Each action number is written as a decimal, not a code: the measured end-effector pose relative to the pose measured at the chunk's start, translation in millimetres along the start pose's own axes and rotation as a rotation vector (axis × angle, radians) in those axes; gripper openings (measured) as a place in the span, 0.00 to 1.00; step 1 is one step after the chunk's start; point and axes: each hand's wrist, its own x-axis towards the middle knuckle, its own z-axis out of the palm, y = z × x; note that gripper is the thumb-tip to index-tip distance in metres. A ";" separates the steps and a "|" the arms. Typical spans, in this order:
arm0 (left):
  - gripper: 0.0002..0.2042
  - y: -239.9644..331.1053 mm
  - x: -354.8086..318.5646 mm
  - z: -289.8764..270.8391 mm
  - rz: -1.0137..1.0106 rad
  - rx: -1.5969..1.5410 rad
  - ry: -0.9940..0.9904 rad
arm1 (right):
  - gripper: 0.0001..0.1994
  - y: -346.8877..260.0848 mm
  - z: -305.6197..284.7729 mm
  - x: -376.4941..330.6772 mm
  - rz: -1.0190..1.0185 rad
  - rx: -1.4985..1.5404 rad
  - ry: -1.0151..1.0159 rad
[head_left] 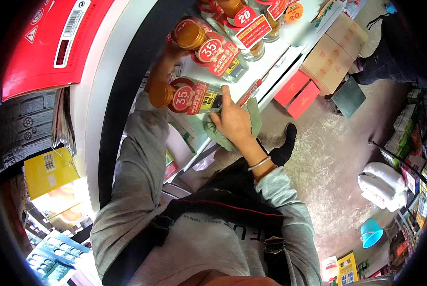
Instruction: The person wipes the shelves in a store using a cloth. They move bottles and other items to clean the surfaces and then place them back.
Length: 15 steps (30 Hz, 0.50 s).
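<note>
My right hand (pixel 235 125), with a bracelet at the wrist, is closed around a green cloth (pixel 254 114) at the front of the white shelf (pixel 266 69). Its index finger is stretched out beside the base of the nearest bottle (pixel 213 100). That clear glass bottle has a brown round cap and a red price tag hung on it. A second, similar bottle (pixel 235 69) stands just behind. On the other side of the bottles, my left forearm (pixel 162 66) reaches up out of a grey sleeve. The left hand's fingers are hidden behind the caps and tags.
More tagged bottles (pixel 254 50) crowd the shelf's far end. Cardboard boxes (pixel 335 55) and a red box (pixel 297 93) stand beyond the shelf edge. Someone in dark clothes (pixel 390 52) is at the far right. White sacks (pixel 382 186) and a blue bucket (pixel 370 232) are on the floor.
</note>
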 end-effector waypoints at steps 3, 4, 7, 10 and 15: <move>0.18 -0.2 0.9 -4.0 0.006 0.000 0.005 | 0.42 -1.9 2.5 -1.1 -0.005 0.033 0.007; 0.18 -0.5 1.4 -1.9 0.013 -0.006 0.001 | 0.41 -1.3 2.3 -1.1 -0.009 0.034 0.016; 0.19 0.1 3.3 0.3 0.030 -0.019 0.008 | 0.42 -0.2 2.5 -2.6 -0.018 0.030 0.030; 0.19 5.1 -1.8 -1.1 0.047 -0.041 0.028 | 0.43 0.0 3.2 -2.8 -0.014 0.006 0.030; 0.20 28.9 -54.3 -18.5 0.030 -0.119 0.113 | 0.46 -4.1 -2.3 0.4 0.020 -0.036 -0.062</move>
